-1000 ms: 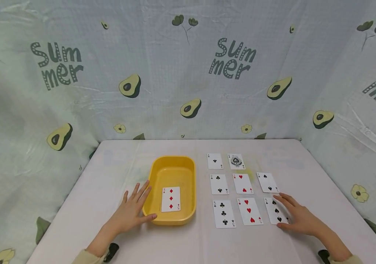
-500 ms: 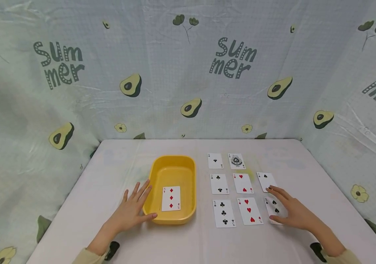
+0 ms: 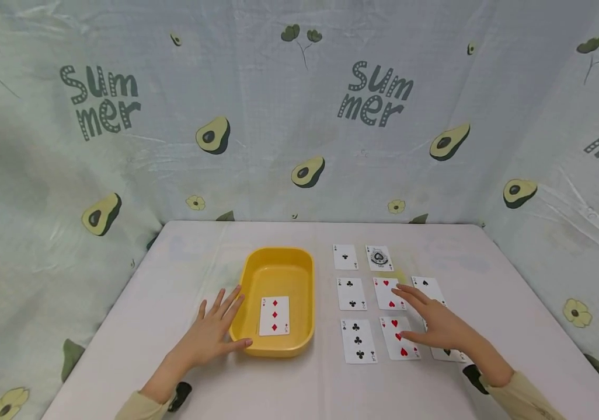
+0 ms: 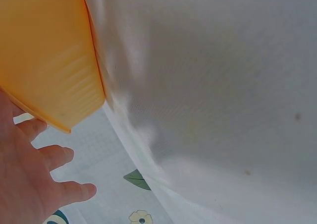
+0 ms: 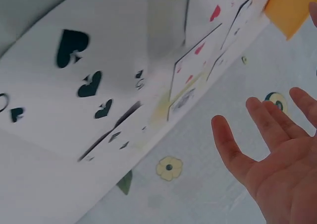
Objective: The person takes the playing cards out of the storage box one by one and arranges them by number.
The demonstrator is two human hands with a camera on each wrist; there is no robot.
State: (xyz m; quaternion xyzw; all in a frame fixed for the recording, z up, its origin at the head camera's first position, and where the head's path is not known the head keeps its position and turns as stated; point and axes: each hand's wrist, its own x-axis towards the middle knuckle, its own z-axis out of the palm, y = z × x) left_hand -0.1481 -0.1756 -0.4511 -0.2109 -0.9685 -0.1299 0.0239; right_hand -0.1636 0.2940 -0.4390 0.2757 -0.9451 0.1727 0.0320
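My left hand [image 3: 210,329] rests with spread fingers against the left rim of a yellow tub [image 3: 307,315]. A three of diamonds card [image 3: 274,321] lies face up inside it. In the right wrist view, my right hand [image 5: 287,169] has its fingers apart and nothing in them. The head view shows it over the cards, its fingertips overlapping the two of hearts [image 3: 383,287] and the three of hearts [image 3: 398,349]. Beneath and beyond this hand lie the two of spades [image 3: 427,284] and the partly hidden three of spades [image 3: 448,354].
Left of the hearts lie the two of clubs [image 3: 351,296] and three of clubs [image 3: 358,344]. Farther back are the ace of clubs [image 3: 345,257] and ace of spades [image 3: 380,259]. A patterned cloth [image 3: 257,76] hangs behind the white table [image 3: 199,251].
My right hand has moved left, from over the spades to over the hearts, carrying nothing. My left hand has stayed at the tub, and the cards lie as before.
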